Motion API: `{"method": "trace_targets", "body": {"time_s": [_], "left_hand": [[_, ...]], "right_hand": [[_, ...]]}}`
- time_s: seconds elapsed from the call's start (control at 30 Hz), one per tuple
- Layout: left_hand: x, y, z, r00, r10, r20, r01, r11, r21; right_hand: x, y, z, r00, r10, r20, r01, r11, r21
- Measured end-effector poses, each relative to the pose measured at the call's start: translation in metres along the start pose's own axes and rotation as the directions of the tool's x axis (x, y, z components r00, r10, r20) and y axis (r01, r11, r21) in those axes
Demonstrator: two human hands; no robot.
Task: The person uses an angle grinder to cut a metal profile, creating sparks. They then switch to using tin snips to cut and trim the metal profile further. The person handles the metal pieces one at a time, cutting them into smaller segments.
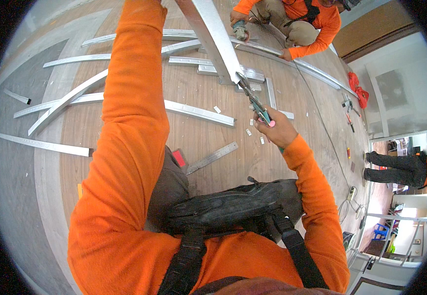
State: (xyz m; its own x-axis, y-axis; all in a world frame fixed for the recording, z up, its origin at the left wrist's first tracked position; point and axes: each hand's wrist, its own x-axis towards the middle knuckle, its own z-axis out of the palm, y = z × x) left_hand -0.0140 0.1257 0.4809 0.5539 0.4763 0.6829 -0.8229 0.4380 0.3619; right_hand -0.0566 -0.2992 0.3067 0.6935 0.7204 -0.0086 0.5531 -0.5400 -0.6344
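A wood-look floor spreads under everything, and a co-worker in orange crouches at its far side, a hand on a grinder. A raised metal channel slants down from the upper edge, its near end in front of the person; more loose channels lie on the floor beyond and to the left, some crossing. A black bag sits across the person's lap. The left arm reaches up past the upper edge, so I cannot tell what the left hand does (only the orange sleeve shows clearly). The right hand is closed around a green-handled plier-like tool, whose jaws meet the channel's near end. Nearer the knees lies a steel ruler; small pale scraps dot the floor near the right hand.
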Motion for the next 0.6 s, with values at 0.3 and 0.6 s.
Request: {"method": "trace_targets", "body": {"time_s": [0.3, 0.6], "left_hand": [[-0.055, -0.037, 0.128, 0.829, -0.274, 0.488, 0.18, 0.956, 0.233], [-0.038, -0.049, 0.099, 0.831, -0.442, 0.336, 0.349, 0.886, 0.304]], "right_hand": [[0.033, 0.001, 0.006, 0.915, 0.315, 0.254, -0.294, 0.949, -0.116], [0.018, 0.06, 0.017, 0.943, 0.271, 0.193, -0.294, 0.951, 0.101]]}}
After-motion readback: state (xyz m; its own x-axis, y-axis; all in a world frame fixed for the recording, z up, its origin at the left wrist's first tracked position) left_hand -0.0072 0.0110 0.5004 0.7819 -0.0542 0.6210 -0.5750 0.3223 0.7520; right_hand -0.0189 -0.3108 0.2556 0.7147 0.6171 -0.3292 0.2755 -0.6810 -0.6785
